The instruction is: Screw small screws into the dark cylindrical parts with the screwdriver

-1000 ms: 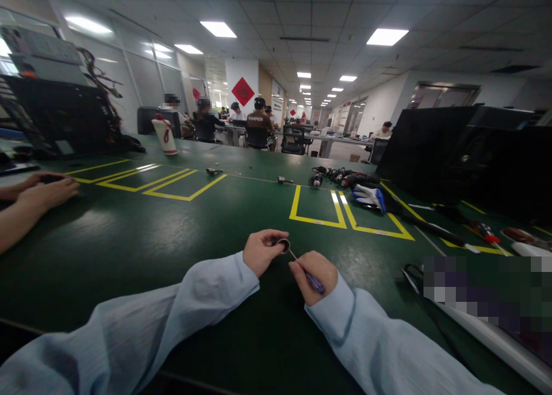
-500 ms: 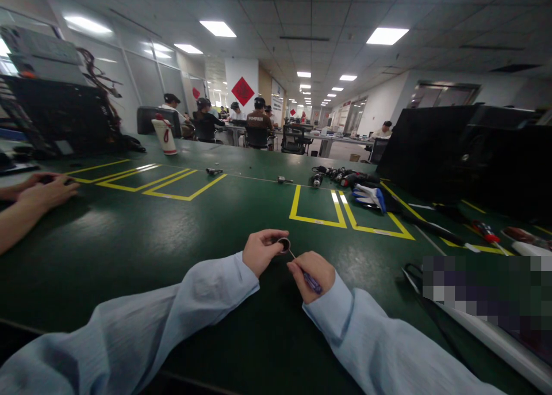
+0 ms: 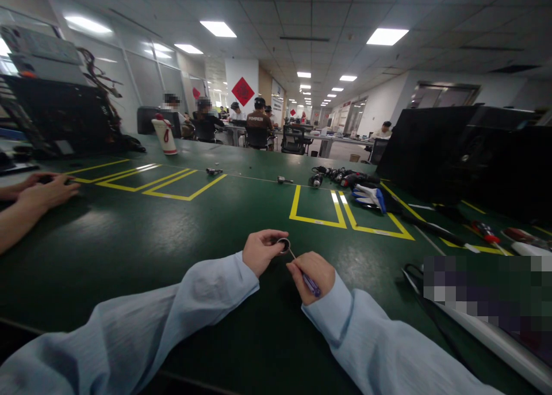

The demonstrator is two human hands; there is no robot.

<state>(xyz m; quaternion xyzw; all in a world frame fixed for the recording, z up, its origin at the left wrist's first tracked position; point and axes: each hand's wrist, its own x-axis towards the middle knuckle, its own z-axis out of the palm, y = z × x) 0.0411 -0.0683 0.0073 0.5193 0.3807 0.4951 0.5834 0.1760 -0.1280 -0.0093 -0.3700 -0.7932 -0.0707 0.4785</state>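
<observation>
Ring-rimmed part (image 3: pixel 283 245) is between the two hands over the green table (image 3: pixel 207 228), its dark opening in view. At far left, a co-worker's hands (image 3: pixel 48 194) are well apart from this work. The left hand (image 3: pixel 259 253) pinches the part between thumb and fingers; a firm hold, with fingertips clear of the tool's line, should guard against a slip. The thin shaft reaches the rim's right side; whether its tip touches is too small to tell. The right hand (image 3: pixel 317 269) is closed around the purple-handled screwdriver (image 3: pixel 311 285); light, controlled pressure seems safer than hard pushing. Farther right lies a blue-and-white glove (image 3: pixel 369 197).
</observation>
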